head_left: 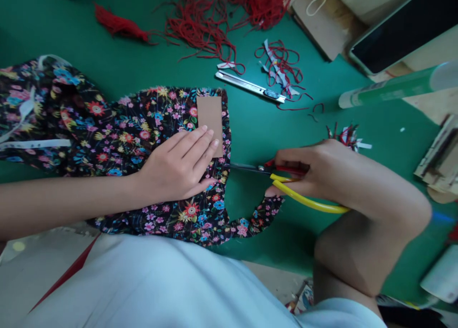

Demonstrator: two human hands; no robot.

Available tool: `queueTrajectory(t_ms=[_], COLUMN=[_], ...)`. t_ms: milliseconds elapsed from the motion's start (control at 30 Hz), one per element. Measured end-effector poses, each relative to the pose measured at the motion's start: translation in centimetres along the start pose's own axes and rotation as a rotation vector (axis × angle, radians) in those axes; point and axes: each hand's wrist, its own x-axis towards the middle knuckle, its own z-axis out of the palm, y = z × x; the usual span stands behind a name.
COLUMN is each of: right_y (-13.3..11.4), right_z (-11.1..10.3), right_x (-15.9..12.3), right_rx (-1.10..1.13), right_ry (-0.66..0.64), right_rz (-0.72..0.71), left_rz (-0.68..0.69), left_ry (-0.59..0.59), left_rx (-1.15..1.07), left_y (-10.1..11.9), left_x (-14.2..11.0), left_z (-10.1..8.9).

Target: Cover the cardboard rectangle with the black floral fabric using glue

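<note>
Left hand: my left hand (182,161) lies flat, fingers extended and slightly apart, pressing on the floral cloth (136,123) and the lower part of the cardboard piece (209,113).
Right hand: my right hand (322,168) is closed round the red and yellow handles of the scissors (262,169).
Scissors: they reach toward 9 o'clock from my right hand, blades meeting the cloth's edge; I cannot tell where the tips end.
Cardboard piece: on the cloth, reaching toward 1 o'clock from my left hand.
Floral cloth: under my left hand, at 9 o'clock from my right; a narrow strip of it curves out to my right thumb.
Utility knife: the utility knife (243,84) lies at 10 o'clock from my right hand.
Red yarn: the red yarn (200,27) is loosely heaped at 12 o'clock from my left hand.
Tassel: the red tassel (119,25) lies at 11 o'clock.
Tube: the green tube (393,89) is at 2 o'clock from my right hand.
Table: the green table (150,66) lies beneath.
</note>
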Motion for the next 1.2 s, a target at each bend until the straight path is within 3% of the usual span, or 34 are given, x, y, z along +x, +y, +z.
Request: queueTrajectory(t_ms=[267,433,967,1200], right_y=[0.2,0.6,-0.5,0.1], right_z=[-1.0,-0.7,-1.2,-0.7], right_x=[1.0,1.1,0.7,0.0], right_rx=[0.044,0.004,-0.207,-0.243], right_ry=[-0.052,-0.003,-0.023,0.061], right_rz=[-0.021,-0.043,0.081,0.019], left_rz=[-0.022,-0.023,-0.045,-0.013], left_ry=[-0.021,-0.02,-0.043,-0.007], left_rx=[-0.053,-0.034,-0.084,-0.055], left_y=[0.0,0.0,0.1,0.0], left_x=[-0.1,-0.1,-0.3,-0.2], left_z=[0.1,0.1,0.3,0.3])
